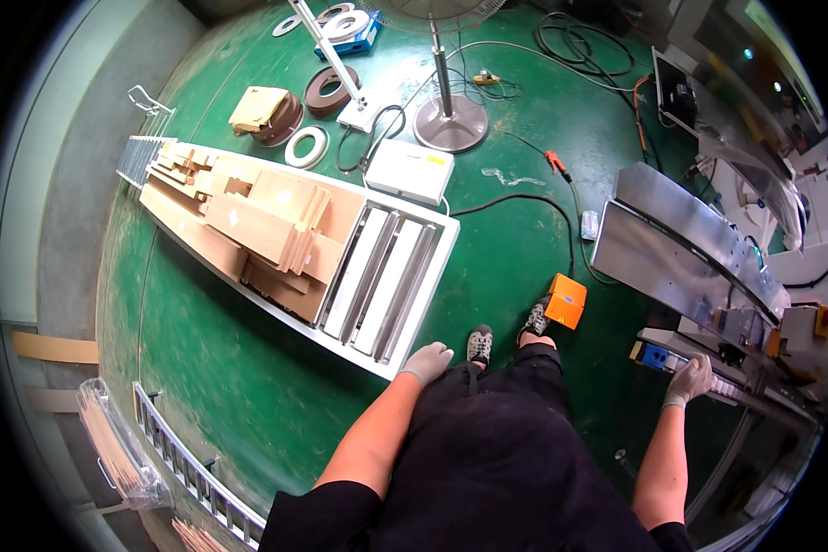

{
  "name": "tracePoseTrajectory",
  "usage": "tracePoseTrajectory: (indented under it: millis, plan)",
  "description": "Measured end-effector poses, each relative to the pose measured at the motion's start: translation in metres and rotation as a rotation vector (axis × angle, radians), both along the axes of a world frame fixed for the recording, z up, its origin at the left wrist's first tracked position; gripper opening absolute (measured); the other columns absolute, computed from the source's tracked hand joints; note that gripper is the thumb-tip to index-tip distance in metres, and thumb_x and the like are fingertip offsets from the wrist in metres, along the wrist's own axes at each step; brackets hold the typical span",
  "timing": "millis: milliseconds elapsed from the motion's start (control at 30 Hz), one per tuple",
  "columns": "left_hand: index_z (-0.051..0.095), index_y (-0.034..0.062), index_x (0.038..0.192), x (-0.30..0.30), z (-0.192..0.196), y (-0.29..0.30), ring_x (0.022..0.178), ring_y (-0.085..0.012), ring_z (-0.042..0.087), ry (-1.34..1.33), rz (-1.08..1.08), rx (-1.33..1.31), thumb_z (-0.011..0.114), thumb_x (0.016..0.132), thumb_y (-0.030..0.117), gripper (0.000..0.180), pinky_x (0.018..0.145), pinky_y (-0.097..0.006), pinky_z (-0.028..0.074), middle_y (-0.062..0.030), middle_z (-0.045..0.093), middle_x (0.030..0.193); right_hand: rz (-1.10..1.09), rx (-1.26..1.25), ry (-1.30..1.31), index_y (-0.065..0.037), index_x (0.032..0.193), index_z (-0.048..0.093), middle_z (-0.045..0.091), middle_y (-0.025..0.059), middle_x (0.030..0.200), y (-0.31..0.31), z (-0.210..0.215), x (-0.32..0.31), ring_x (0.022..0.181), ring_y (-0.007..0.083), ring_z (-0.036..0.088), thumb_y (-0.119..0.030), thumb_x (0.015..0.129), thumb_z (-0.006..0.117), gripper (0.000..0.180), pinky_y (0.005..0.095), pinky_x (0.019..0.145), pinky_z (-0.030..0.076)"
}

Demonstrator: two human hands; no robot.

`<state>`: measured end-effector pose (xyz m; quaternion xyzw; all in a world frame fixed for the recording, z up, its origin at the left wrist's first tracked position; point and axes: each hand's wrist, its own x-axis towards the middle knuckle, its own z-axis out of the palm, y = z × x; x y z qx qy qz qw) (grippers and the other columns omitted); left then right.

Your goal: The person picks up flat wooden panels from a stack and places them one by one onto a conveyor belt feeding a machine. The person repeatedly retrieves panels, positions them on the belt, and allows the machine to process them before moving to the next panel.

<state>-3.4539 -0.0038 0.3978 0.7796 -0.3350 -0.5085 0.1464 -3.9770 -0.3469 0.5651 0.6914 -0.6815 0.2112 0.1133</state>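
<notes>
My left hand (428, 362), in a pale glove, hangs with its fingers curled in, beside the near corner of a white-framed roller conveyor (397, 354). Nothing shows in that hand. On my right, my gloved right hand (692, 379) is closed at the edge of a machine's roller rail (725, 386), just beside a blue block (653, 356). Whatever its fingers hold, if anything, is hidden. Stacked wood-coloured panels (258, 221) lie on the conveyor, away from both hands. One of my shoes (535, 317) is against an orange foot pedal cover (567, 301).
A sloping metal machine (676, 253) stands at the right. Beyond the conveyor are a white box (409, 171), a fan stand (449, 124) and rolls of edging tape (329, 90). Cables (524, 196) cross the green floor. A metal rack (189, 460) lies at lower left.
</notes>
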Motion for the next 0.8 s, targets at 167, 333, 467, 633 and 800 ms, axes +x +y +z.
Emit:
tracePoseTrajectory:
  millis: [167, 333, 467, 633, 800]
  plan:
    - [0.068, -0.0013, 0.130, 0.001, 0.010, -0.004, 0.129, -0.0419, 0.062, 0.016, -0.032, 0.084, 0.051, 0.104, 0.040, 0.052, 0.111, -0.047, 0.047, -0.0270, 0.067, 0.134, 0.019, -0.014, -0.005, -0.012, 0.084, 0.074, 0.074, 0.0065, 0.095, -0.002, -0.004, 0.000, 0.095, 0.0306, 0.067, -0.024, 0.088, 0.048, 0.028, 0.0448, 0.090, 0.043]
    - [0.069, 0.0003, 0.130, 0.021, 0.011, 0.012, 0.130, -0.0406, 0.061, -0.047, -0.104, 0.088, 0.051, 0.104, 0.041, 0.051, 0.111, -0.046, 0.047, -0.0256, 0.066, 0.136, -0.018, -0.010, 0.013, -0.012, 0.085, 0.074, 0.074, 0.0069, 0.097, 0.001, -0.006, 0.002, 0.095, 0.0304, 0.068, -0.024, 0.089, 0.048, 0.029, 0.0445, 0.089, 0.044]
    - [0.067, 0.0002, 0.127, 0.034, -0.014, 0.031, 0.129, -0.0418, 0.062, -0.035, 0.024, 0.153, 0.050, 0.103, 0.042, 0.051, 0.109, -0.050, 0.048, -0.0267, 0.067, 0.133, -0.019, 0.120, 0.042, -0.012, 0.088, 0.076, 0.075, 0.0076, 0.099, -0.006, 0.000, 0.008, 0.099, 0.0315, 0.069, -0.025, 0.089, 0.048, 0.031, 0.0458, 0.091, 0.044]
    - [0.068, 0.0005, 0.127, 0.046, 0.003, 0.025, 0.129, -0.0416, 0.061, -0.021, 0.053, 0.172, 0.051, 0.102, 0.043, 0.051, 0.109, -0.050, 0.047, -0.0259, 0.067, 0.135, -0.029, 0.432, 0.236, -0.009, 0.095, 0.077, 0.077, 0.0136, 0.104, -0.009, 0.027, 0.031, 0.101, 0.0361, 0.069, -0.028, 0.096, 0.048, 0.035, 0.0508, 0.094, 0.047]
    - [0.068, 0.0017, 0.130, 0.048, 0.005, 0.016, 0.131, -0.0398, 0.061, -0.003, -0.013, 0.148, 0.052, 0.103, 0.043, 0.052, 0.112, -0.048, 0.047, -0.0247, 0.067, 0.137, 0.179, 0.564, 0.254, -0.006, 0.105, 0.077, 0.076, 0.0192, 0.107, -0.015, 0.024, 0.078, 0.101, 0.0435, 0.069, -0.041, 0.102, 0.054, 0.042, 0.0533, 0.092, 0.052]
